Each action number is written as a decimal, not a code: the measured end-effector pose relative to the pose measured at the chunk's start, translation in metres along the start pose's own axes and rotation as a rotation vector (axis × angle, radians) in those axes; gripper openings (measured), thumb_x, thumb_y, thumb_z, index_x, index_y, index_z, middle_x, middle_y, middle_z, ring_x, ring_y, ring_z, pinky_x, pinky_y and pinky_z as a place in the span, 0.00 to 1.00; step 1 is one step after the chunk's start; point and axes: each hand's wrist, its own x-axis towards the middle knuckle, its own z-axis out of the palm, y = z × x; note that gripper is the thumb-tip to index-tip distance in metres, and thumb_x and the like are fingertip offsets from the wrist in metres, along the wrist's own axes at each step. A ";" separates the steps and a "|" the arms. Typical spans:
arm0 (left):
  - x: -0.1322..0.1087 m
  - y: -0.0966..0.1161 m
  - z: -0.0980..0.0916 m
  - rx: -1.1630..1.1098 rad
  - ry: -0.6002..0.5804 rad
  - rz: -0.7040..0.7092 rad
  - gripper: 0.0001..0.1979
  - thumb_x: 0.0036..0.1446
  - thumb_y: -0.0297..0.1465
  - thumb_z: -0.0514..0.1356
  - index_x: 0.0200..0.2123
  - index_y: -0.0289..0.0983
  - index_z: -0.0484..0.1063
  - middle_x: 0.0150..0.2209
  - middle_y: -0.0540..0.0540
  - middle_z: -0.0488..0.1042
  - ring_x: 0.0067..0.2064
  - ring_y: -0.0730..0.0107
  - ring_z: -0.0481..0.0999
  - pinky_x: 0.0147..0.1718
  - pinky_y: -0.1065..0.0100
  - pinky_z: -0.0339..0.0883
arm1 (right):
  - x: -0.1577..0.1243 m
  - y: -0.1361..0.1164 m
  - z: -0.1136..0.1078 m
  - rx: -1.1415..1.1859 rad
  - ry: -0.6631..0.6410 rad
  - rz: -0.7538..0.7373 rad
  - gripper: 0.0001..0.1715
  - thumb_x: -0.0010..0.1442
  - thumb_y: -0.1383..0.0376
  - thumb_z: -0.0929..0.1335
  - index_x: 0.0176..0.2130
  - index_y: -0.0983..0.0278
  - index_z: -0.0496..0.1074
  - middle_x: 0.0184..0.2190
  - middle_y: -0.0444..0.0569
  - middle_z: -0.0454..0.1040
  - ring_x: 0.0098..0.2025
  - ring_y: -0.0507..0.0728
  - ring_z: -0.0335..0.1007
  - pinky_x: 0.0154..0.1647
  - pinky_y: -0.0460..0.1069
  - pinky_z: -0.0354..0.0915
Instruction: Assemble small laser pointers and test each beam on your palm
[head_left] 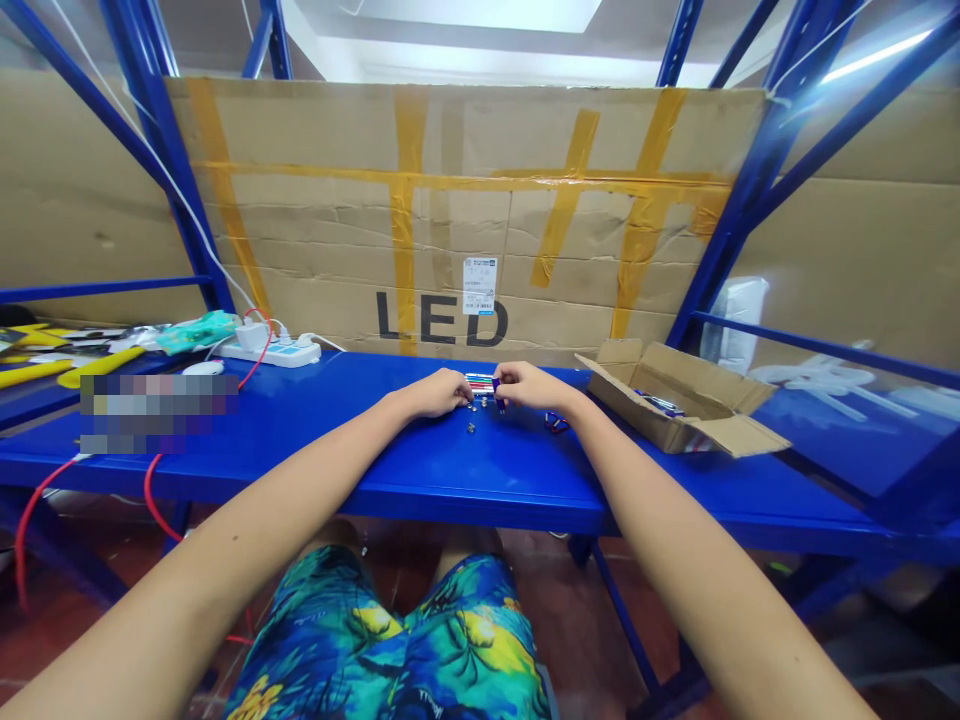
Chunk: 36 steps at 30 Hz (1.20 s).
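Note:
My right hand [525,385] pinches a small dark purple-blue piece [499,395], held upright just above the blue tabletop. Facing it, my left hand [444,392] has its fingertips pressed together close to some tiny silvery parts [484,402]; whatever is in that pinch is too small to make out. Between the two hands lies a row of slim coloured shiny rods [478,380]. Another small metal part [471,428] rests nearer the table's front edge. A dark blue and red looped piece [556,422] lies beside my right wrist, partly covered by the forearm.
An open cardboard box [675,395] with shiny items stands to the right. A white power strip [281,350] with cables sits at the back left, near yellow-handled items [101,368]. A large cardboard sheet [330,250] walls off the back of the blue table [480,490].

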 end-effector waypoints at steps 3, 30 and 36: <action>0.001 0.002 0.000 -0.009 0.005 -0.026 0.08 0.55 0.25 0.58 0.34 0.35 0.78 0.36 0.43 0.79 0.38 0.63 0.76 0.38 0.68 0.64 | -0.001 0.001 0.001 0.051 -0.003 0.030 0.08 0.48 0.66 0.66 0.32 0.62 0.64 0.28 0.46 0.75 0.28 0.53 0.68 0.25 0.45 0.61; 0.003 0.027 0.002 -0.225 0.490 0.171 0.04 0.54 0.25 0.63 0.34 0.36 0.77 0.30 0.49 0.73 0.31 0.74 0.71 0.33 0.70 0.64 | 0.006 0.009 0.002 0.219 -0.045 -0.069 0.10 0.46 0.65 0.69 0.32 0.65 0.74 0.28 0.46 0.75 0.30 0.53 0.68 0.35 0.49 0.66; -0.001 0.032 -0.001 -0.208 0.468 0.175 0.06 0.57 0.27 0.58 0.34 0.37 0.76 0.32 0.48 0.77 0.33 0.71 0.73 0.34 0.69 0.64 | 0.007 0.015 -0.002 0.040 0.038 -0.120 0.10 0.45 0.67 0.67 0.31 0.66 0.76 0.26 0.43 0.74 0.31 0.53 0.66 0.35 0.48 0.61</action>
